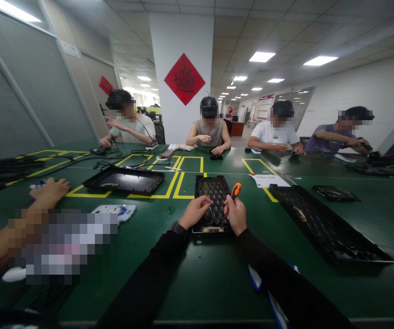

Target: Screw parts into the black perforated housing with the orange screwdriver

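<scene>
A black rectangular tray-like casing (214,192) with rows of small light marks inside lies lengthwise in front of me on the green table. My left hand (197,211) is over its left side, thumb and fingertips pinched together; anything between them is too small to make out. At the casing's right side my right hand (236,212) is closed around a screwdriver (236,190), its orange-and-black handle pointing up. The screwdriver's shaft is hidden by my fingers. A pale strip shows at the casing's near end.
A long black casing (334,228) lies to the right, beside a white paper (270,181). Another black tray (123,180) is at the left, near a phone (123,212) and a neighbour's arm (29,224). Blue-and-white packaging (277,306) sits under my right forearm. Several people work opposite.
</scene>
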### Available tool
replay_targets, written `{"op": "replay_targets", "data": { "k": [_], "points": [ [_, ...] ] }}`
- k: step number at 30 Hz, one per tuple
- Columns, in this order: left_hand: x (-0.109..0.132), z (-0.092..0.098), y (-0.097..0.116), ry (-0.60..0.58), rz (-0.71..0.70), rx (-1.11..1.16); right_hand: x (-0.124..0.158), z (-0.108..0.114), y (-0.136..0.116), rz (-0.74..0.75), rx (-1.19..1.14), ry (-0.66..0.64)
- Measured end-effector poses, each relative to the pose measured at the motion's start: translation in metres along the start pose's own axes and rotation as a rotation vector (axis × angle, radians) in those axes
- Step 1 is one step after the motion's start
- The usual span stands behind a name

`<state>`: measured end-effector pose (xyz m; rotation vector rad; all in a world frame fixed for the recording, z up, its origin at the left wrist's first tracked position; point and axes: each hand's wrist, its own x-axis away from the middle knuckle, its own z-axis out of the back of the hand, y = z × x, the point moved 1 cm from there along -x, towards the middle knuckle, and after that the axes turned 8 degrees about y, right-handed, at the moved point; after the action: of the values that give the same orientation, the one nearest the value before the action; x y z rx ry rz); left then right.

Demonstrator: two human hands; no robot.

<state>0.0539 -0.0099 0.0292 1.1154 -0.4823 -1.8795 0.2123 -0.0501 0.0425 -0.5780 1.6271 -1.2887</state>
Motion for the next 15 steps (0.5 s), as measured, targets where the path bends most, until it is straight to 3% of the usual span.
{"op": "replay_targets", "data": {
  "k": [15],
  "points": [
    [0.0011,0.0003,0.0025,0.004,0.012,0.014,0.0026,-0.0010,-0.0047,0.014,-0.003,-0.026]
  ]
}}
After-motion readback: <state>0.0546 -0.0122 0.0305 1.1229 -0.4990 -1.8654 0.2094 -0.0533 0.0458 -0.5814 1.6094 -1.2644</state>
